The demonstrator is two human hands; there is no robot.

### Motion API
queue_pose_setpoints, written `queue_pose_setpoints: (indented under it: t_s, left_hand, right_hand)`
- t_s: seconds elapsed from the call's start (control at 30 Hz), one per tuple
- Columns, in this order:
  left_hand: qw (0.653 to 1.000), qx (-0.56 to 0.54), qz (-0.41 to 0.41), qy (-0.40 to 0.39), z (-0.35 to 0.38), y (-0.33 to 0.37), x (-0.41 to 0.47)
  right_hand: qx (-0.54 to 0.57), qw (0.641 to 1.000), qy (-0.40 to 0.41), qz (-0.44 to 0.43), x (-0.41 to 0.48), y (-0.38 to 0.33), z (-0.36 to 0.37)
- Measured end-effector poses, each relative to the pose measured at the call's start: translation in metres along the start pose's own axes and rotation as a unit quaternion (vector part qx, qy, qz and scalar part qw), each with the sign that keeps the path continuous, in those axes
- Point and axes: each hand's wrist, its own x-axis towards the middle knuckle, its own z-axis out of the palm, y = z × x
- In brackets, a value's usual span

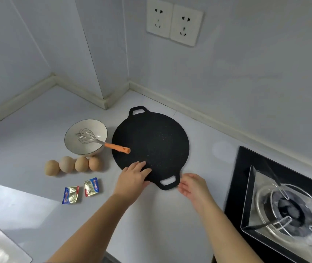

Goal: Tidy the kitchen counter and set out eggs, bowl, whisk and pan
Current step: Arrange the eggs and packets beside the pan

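A flat, round griddle pan [151, 141] lies on the pale countertop [37, 120], toward the back edge, just in front of the jutting wall corner. It is matte black with fine pale speckles and has almost no rim. It has two loop handles, one [138, 107] pointing at the back wall and one [167, 187] pointing at the person.

The left hand [134, 177] rests on the pan's near-left edge, its fingers [141, 167] laid fairly straight on the black surface. The thumb is at the rim, and I cannot tell whether it hooks under. The right hand [193, 186] sits just right of the near handle with loose, relaxed fingers that hold nothing. It is blurred, so contact with the handle is unclear.

Left of the pan stands a white bowl [87, 151] with a wire whisk [87, 137] in it, whose orange handle reaches over the pan's left edge. Four brown eggs [67, 164] sit in a row in front of the bowl, and two foil packets [91, 186] lie nearer the front edge. A gas burner [287, 209] is set at the right end.
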Motion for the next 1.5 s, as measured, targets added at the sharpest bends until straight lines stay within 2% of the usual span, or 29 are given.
queue_pose_setpoints:
  t_s: [0.23, 0.47, 0.63, 0.7, 0.87, 1.27, 1.5]
  left_hand:
    - [0.999, -0.005, 0.009, 0.053, -0.001, -0.001, 0.042]
    - [0.993, -0.009, 0.013, 0.116, 0.001, -0.013, 0.059]
    - [0.997, -0.013, -0.025, 0.073, 0.005, -0.008, 0.064]
    - [0.995, -0.009, -0.028, 0.098, 0.009, -0.004, 0.067]
    - [0.993, -0.019, -0.074, 0.088, 0.015, 0.007, 0.07]
    - [0.985, -0.019, -0.117, 0.124, 0.019, 0.027, 0.074]
    - [0.991, 0.005, -0.113, 0.071, 0.011, 0.03, 0.074]
  right_hand:
    - [0.033, 0.998, 0.042, -0.039, 0.043, -0.049, 0.006]
    - [0.058, 0.996, 0.034, -0.055, 0.067, -0.078, 0.018]
    - [0.048, 0.996, 0.047, -0.066, 0.08, -0.088, 0.025]
    - [0.039, 0.995, 0.049, -0.073, 0.084, -0.091, 0.028]
    - [0.028, 0.996, 0.045, -0.078, 0.089, -0.088, 0.03]
    - [0.017, 0.994, 0.047, -0.094, 0.095, -0.089, 0.029]
    - [-0.01, 0.991, 0.046, -0.124, 0.088, -0.083, 0.035]
